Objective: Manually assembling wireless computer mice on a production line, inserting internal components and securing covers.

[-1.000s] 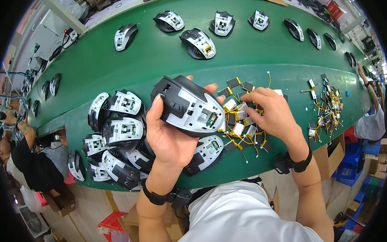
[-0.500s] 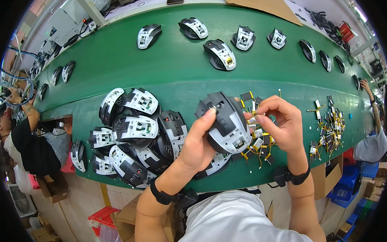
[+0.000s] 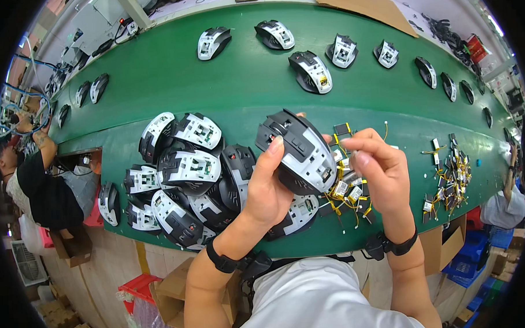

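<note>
My left hand [image 3: 268, 192] grips a half-assembled computer mouse [image 3: 302, 154], black and white with openings in its shell. The thumb lies on its black part and the mouse is tilted above the table. Close to the mouse's right side is my right hand [image 3: 385, 171], thumb and fingers drawn together in a pinch. Whatever sits between those fingertips is too small or hidden to make out. Below and behind that hand lie several small batteries [image 3: 356, 193] with yellow wrapping and thin wires. Left of my left hand, similar mice [image 3: 190, 169] are heaped together.
A second battery pile [image 3: 448, 175] lies farther right. Along the far green surface stand spaced mice, one with a yellow patch [image 3: 311, 72]. A cardboard sheet [image 3: 364, 7] rests at the back. One person [image 3: 41, 189] is at the left, another [image 3: 504, 205] at the right.
The held mouse has turned slightly and moved a little up. My right fingers have curled in more beside it. The surroundings have shifted slightly in view.
</note>
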The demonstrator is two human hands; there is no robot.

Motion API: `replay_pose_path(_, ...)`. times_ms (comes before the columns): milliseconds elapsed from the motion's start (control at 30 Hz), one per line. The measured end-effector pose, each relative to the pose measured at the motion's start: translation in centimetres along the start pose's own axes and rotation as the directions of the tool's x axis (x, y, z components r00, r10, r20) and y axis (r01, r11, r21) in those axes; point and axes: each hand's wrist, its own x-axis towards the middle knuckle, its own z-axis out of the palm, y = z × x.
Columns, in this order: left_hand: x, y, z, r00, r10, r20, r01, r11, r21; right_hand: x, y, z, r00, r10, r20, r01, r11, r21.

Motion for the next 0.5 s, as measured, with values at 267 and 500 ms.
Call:
replay_pose_path(267, -0.3, 0.3, 0.2, 0.996, 0.038, 0.08, -0.037, 0.999, -0.016, -0.5, 0.2, 1.6, 0.997, 0.003, -0.079, 0.0, 0.999, 0.032)
replay_pose_path(500, -0.3, -0.3, -0.7, 0.999, 0.034, 0.031, -0.032, 0.998, -0.058, -0.7, -1.8, 1.4, 0.995, -0.076, 0.071, 0.09, 0.973, -0.214)
